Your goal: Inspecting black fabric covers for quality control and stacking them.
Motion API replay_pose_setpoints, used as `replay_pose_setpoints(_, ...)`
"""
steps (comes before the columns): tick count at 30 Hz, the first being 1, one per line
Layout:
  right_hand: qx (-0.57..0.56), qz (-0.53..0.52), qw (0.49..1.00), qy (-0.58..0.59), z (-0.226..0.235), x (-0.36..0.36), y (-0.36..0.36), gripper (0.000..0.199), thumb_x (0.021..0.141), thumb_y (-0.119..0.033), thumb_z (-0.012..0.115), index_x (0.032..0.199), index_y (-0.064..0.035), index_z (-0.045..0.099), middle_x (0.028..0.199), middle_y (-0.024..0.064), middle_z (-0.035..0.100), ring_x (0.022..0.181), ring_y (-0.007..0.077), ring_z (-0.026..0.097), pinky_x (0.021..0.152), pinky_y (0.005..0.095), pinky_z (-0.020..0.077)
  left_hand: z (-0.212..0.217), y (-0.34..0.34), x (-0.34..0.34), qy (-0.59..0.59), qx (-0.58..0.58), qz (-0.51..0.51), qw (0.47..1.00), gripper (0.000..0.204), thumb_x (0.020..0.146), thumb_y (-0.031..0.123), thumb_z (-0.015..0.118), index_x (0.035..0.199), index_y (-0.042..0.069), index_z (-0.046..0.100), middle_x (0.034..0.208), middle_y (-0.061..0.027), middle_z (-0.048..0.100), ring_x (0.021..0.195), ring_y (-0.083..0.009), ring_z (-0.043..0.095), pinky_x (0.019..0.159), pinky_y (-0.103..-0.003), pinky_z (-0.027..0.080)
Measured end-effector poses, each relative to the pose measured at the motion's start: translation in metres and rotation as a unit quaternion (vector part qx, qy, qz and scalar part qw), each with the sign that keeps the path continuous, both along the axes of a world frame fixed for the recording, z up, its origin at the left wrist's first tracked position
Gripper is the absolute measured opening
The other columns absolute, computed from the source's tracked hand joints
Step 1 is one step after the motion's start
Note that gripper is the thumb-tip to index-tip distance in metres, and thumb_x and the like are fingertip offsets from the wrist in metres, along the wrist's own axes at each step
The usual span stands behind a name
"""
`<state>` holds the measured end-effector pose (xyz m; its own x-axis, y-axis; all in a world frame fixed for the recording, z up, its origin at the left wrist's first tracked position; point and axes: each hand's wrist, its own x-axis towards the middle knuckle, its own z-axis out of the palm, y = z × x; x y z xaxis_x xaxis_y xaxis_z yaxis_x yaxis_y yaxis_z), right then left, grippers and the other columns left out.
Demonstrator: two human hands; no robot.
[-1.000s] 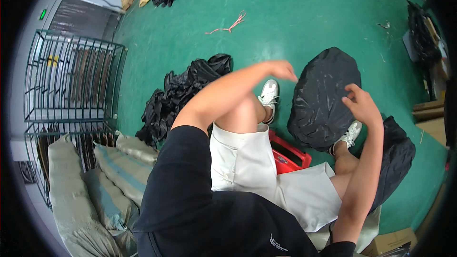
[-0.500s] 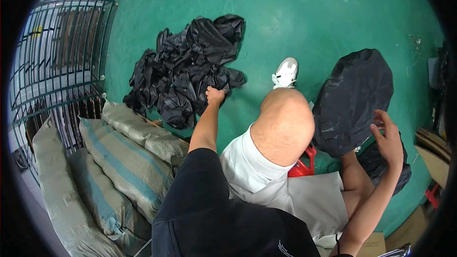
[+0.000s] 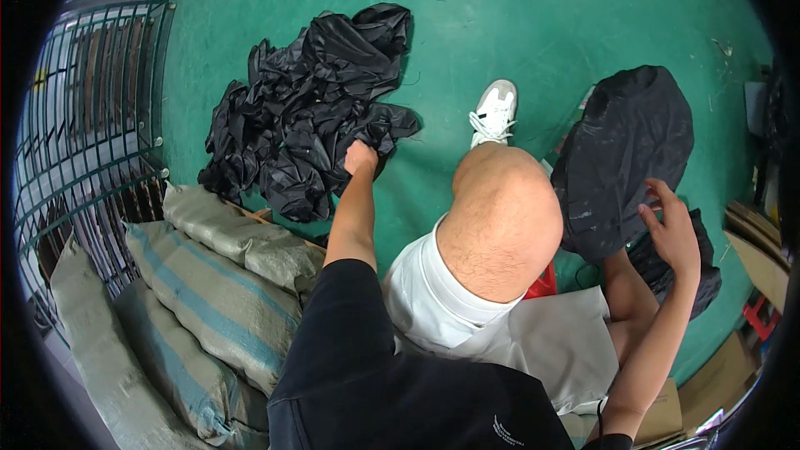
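Observation:
A loose heap of crumpled black fabric covers lies on the green floor, ahead and to the left. My left hand is at the heap's near right edge, its fingers curled into a black fabric cover and partly hidden by it. On the right, a rounded black fabric bundle stands beside my bent knee; what is underneath it is hidden. Fingers apart and holding nothing, my right hand is at the bundle's near right side.
Stuffed woven sacks lean at the left, next to a green metal rack. More black fabric sits behind my right forearm. Cardboard and a red plastic piece are at the right edge. A red object shows under my knee.
My left hand has closed in on the heap's edge, its fingers now sunk in the fabric. My right hand stays open by the bundle. The whole view has shifted slightly.

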<state>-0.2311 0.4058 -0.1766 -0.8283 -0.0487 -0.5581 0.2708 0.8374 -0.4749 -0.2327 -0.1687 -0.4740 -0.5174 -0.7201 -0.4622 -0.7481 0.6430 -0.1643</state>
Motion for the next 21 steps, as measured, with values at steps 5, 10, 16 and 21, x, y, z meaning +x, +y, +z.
replay_pose_setpoints(5, -0.003, 0.001, 0.999, 0.033, 0.007, 0.007, 0.005, 0.038, 0.087, -0.007, 0.062, 0.124, -0.0007, 0.053, 0.106, 0.0199, 0.064, 0.097, 0.0308, 0.062, 0.084, 0.038, 0.0492, 0.029, 0.008, -0.014, 0.088, 0.036, -0.087, 0.992, 0.032, 0.084, 0.036, 0.066, 0.093, 0.005, 0.067, 0.1, -0.0169, 0.069, 0.097, -0.0353, 0.065, 0.081, -0.045, 0.052)
replay_pose_setpoints(10, -0.006, -0.007, 0.996, 0.09, 0.013, 0.009, 0.011, 0.039, 0.086, -0.008, 0.063, 0.124, -0.0018, 0.053, 0.107, 0.02, 0.064, 0.098, 0.0326, 0.062, 0.084, 0.0391, 0.0498, 0.077, 0.037, -0.057, 0.302, 0.152, -0.146, 0.93, 0.04, 0.086, 0.035, 0.067, 0.072, 0.0, 0.053, 0.068, -0.014, 0.06, 0.065, -0.0316, 0.058, 0.064, -0.04, 0.044)
replay_pose_setpoints(16, -0.084, -0.012, 0.994, 0.065, 0.024, 0.004, 0.015, 0.037, 0.087, -0.016, 0.065, 0.118, 0.0019, 0.057, 0.108, 0.023, 0.065, 0.102, 0.0347, 0.064, 0.088, 0.0391, 0.0502, 0.221, 0.194, -0.131, 0.455, 0.507, -0.168, 0.713, 0.038, 0.096, 0.022, 0.061, 0.065, 0.01, 0.043, 0.064, 0.0093, 0.037, 0.061, -0.0025, 0.031, 0.052, -0.026, 0.026)
replay_pose_setpoints(21, -0.396, -0.166, 0.9, 0.077, 0.015, 0.001, 0.032, 0.049, 0.094, -0.032, 0.063, 0.132, -0.004, 0.05, 0.121, 0.0165, 0.061, 0.111, 0.0242, 0.059, 0.094, 0.0357, 0.047, 0.341, 0.356, -0.122, 0.391, 0.588, -0.384, 0.595, 0.027, 0.088, 0.013, 0.069, 0.074, 0.005, 0.048, 0.066, 0.0068, 0.04, 0.064, -0.0048, 0.037, 0.054, -0.023, 0.033)
